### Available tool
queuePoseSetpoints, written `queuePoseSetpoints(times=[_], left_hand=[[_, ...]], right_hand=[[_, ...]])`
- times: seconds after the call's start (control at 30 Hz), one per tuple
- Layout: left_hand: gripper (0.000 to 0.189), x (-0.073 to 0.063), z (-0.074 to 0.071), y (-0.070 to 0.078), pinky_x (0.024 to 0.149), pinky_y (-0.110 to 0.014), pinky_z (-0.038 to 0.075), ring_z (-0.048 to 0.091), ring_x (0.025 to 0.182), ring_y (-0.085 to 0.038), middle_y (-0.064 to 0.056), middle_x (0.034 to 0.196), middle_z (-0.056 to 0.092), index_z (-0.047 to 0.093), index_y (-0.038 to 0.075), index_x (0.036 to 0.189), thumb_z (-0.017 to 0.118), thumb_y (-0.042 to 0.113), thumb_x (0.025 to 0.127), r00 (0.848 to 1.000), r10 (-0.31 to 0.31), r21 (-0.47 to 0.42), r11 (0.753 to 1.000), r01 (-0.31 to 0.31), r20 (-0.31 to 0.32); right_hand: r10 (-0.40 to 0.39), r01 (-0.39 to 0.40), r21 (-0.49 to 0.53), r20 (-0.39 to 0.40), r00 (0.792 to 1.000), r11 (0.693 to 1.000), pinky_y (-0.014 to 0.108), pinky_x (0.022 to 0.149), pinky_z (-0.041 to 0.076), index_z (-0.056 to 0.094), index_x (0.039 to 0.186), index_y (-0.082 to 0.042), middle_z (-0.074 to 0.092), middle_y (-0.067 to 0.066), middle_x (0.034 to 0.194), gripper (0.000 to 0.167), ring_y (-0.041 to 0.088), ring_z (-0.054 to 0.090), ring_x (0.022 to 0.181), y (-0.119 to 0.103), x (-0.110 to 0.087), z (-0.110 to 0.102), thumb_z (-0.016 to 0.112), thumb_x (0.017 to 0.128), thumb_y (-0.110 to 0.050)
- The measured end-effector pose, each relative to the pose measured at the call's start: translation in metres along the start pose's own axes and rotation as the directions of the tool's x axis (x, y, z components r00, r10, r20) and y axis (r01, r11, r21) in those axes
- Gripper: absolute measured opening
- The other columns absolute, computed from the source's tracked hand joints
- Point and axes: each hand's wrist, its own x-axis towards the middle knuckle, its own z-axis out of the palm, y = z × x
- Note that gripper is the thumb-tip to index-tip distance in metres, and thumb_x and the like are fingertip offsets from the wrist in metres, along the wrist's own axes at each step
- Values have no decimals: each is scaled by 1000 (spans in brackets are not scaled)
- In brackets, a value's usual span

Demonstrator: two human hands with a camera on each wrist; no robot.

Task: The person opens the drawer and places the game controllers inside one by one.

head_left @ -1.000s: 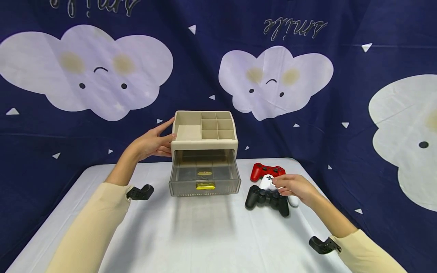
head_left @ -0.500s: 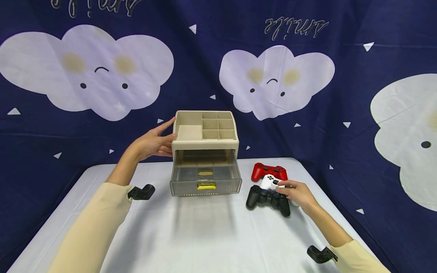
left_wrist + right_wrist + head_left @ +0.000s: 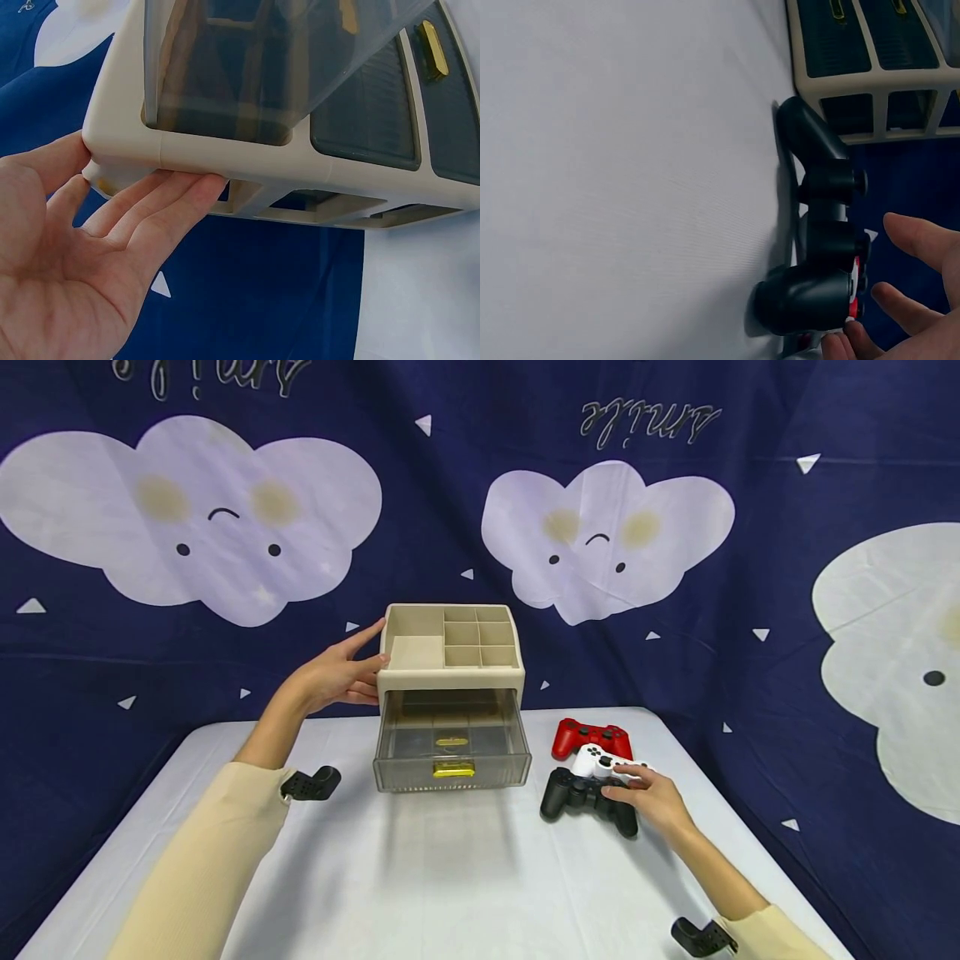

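A cream desktop drawer organizer (image 3: 450, 679) stands at the middle of the table, its top clear drawer (image 3: 405, 774) pulled out. My left hand (image 3: 330, 679) rests against the organizer's left side, fingers extended along it and thumb at the upper edge. Three game controllers lie to the right: a red controller (image 3: 566, 742) at the back, a white controller (image 3: 587, 763) in the middle and a black controller (image 3: 557, 795) in front. Over the right part of the black and white ones is my right hand (image 3: 660, 800), thumb and fingers spread apart. In the right wrist view its fingers stand beside the black controller's button side.
The white-covered table (image 3: 450, 885) runs up to a dark blue curtain (image 3: 435, 502) with cloud prints. Open compartments (image 3: 480, 635) divide the organizer's top. Lower drawers with gold handles (image 3: 433, 51) show in the left wrist view. Each wrist carries a black strap mount (image 3: 311, 783).
My right hand has drawn back toward me, from over the white controller to the black one's right end. My left hand, the organizer and the controllers stay as they were.
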Motion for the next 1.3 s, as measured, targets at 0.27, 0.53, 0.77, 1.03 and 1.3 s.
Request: queuePoseSetpoints(times=[0.27,0.53,0.77,1.03,1.3], left_hand=[[75,0,0,0,99,-54,55,72,107,-38,-34,134,59,0,44,162,51,30,109,1000,-2,-3,1000,2,-4],[75,0,0,0,98,-53,56,72,106,-37,-33,133,59,1,45,162,51,29,108,1000,4,7,1000,-4,-10],[75,0,0,0,99,-55,55,73,104,-35,-34,132,60,1,43,162,51,31,108,1000,1,14,1000,-1,-14],[74,0,1,1,99,-56,54,72,107,-39,-35,133,59,0,43,162,49,27,109,1000,3,9,1000,-3,-12],[75,0,0,1,100,-57,53,72,106,-38,-34,133,59,0,40,163,50,28,109,1000,5,8,1000,-5,-15]], right_hand=[[-1,0,-44,-14,1000,999,51,97,49,60,139,-7,56,32,137,69,43,55,125,8,-1,7,84,82,-39],[-16,16,-51,11,1000,999,56,103,47,57,142,-7,50,32,146,71,46,51,131,12,-1,15,84,82,-36],[-56,56,-86,-3,998,995,60,108,43,58,140,-5,52,31,145,72,46,50,132,12,2,21,85,81,-34],[-69,67,-100,-25,997,993,60,109,41,61,137,-5,55,30,142,70,46,50,132,12,1,24,87,78,-34],[-113,109,-116,-32,993,987,57,107,44,64,132,-5,60,29,136,65,44,54,127,12,1,24,88,78,-32]])
